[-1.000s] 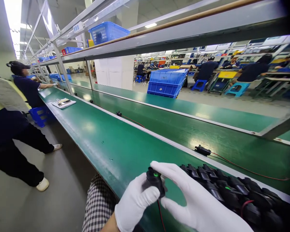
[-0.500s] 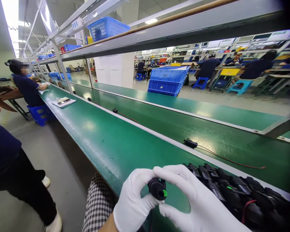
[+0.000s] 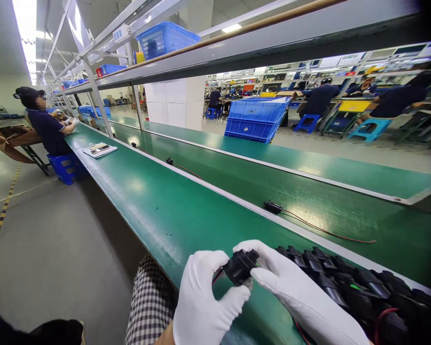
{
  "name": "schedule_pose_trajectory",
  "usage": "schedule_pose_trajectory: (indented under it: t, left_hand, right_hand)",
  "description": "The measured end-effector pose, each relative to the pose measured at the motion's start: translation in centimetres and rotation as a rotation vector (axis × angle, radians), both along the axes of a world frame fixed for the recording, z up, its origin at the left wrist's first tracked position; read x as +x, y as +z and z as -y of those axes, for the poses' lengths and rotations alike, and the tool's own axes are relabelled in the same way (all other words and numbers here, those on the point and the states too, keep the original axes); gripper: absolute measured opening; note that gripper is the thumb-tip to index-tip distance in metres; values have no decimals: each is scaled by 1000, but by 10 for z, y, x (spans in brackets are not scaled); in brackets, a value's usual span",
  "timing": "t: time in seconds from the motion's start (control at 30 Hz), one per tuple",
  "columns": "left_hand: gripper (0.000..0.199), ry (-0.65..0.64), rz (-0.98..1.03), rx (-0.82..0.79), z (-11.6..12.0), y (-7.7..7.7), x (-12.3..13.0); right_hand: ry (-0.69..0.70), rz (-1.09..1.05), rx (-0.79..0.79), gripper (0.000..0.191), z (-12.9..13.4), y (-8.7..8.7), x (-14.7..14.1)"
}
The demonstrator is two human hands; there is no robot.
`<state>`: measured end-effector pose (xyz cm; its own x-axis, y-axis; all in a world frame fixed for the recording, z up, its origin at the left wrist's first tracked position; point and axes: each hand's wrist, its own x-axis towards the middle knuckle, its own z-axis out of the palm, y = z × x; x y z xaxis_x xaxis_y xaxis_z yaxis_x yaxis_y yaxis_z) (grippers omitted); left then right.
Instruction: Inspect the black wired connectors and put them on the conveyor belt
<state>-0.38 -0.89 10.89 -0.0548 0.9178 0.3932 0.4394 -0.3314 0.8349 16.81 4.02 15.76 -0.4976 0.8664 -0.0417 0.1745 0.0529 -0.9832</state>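
Both my hands wear white gloves and meet above the near part of the green bench. Between them is a black cylindrical part (image 3: 241, 267), held on its side, with a thin wire at its left end. My left hand (image 3: 204, 297) curves round its left end and underside, with thumb and fingers against it. My right hand (image 3: 283, 278) pinches its right end between thumb and fingers. Close beside my right hand lies a pile of similar black parts (image 3: 359, 282), some with red wires, one with a green mark.
On the green conveyor belt (image 3: 215, 179) beyond the pale rail lie several wired black parts, one nearby (image 3: 273, 207). A clipboard with papers (image 3: 100, 149) rests farther along the bench. Blue crates (image 3: 253, 120) stand across the line. A co-worker (image 3: 45, 127) sits at the far left.
The black part has turned from end-on to sideways in my hands. The black parts on the belt have shifted slightly left. A person standing at left has mostly left the view.
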Motion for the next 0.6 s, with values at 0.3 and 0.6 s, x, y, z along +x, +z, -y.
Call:
schedule_pose_trajectory:
  t: [0.3, 0.6]
  left_hand:
    - [48, -527, 951, -477, -11, 2, 6]
    - [44, -939, 1674, -1101, -10, -11, 17]
  right_hand:
    - [161, -189, -74, 66, -2, -15, 1]
    - [148, -41, -84, 54, -5, -13, 2]
